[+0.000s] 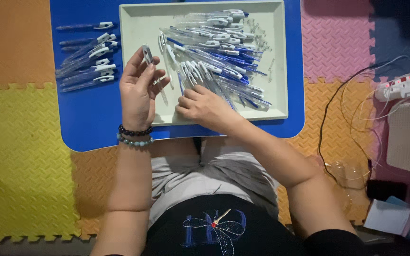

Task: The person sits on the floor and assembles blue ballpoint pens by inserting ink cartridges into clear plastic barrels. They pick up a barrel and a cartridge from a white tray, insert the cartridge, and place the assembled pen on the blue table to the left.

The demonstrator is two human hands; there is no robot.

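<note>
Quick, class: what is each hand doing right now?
Left hand: closed, holding a clear plastic pen barrel with white clip.
Right hand: fingers reaching into the pile of loose pens; grip cannot be told.

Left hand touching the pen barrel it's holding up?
Touching. The head view shows the left hand with its fingers pinched around the pen barrel, raised above the tray.

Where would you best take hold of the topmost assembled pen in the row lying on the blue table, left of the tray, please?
Probably at the clear barrel of that pen, near its middle, pinching from above. It lies flat and roughly level, apart from the pens below it, so its long sides are free. The white clip end points right toward the tray. The left hand, already holding a pen part, is the nearer one.
</note>
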